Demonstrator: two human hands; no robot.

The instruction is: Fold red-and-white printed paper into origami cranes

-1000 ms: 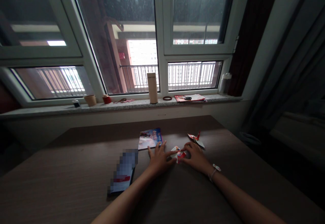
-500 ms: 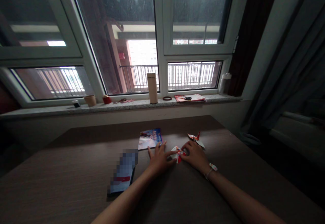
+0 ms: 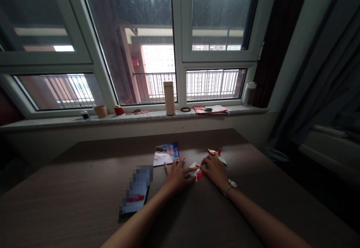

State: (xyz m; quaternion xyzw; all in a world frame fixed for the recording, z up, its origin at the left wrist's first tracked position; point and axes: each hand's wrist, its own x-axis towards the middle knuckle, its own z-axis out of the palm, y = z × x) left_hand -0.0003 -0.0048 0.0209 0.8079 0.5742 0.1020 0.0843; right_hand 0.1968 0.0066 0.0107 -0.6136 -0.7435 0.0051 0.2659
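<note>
A small piece of folded origami paper (image 3: 199, 174), white with a red and orange print, lies on the table between my hands. My left hand (image 3: 177, 178) holds its left side with thumb and index finger, while the other fingers spread on the tabletop. At the paper's right edge, the fingers of my right hand (image 3: 216, 171) are drawn together on it, their tips partly hidden. Just behind my right hand is a folded paper crane (image 3: 218, 152) in red and white, partly covered by the hand.
A blue printed packet (image 3: 165, 153) lies beyond my left hand. Left of my forearm sits a phone-like device (image 3: 137, 191) with a blurred screen. On the windowsill (image 3: 154, 116) stand a beige flask (image 3: 169, 98), a paper cup (image 3: 100, 111), and papers with scissors (image 3: 209, 109).
My right hand has shifted slightly left and turned, its fingers now drawn closer together, and more of the red part of the paper shows. My left hand stays in place.
</note>
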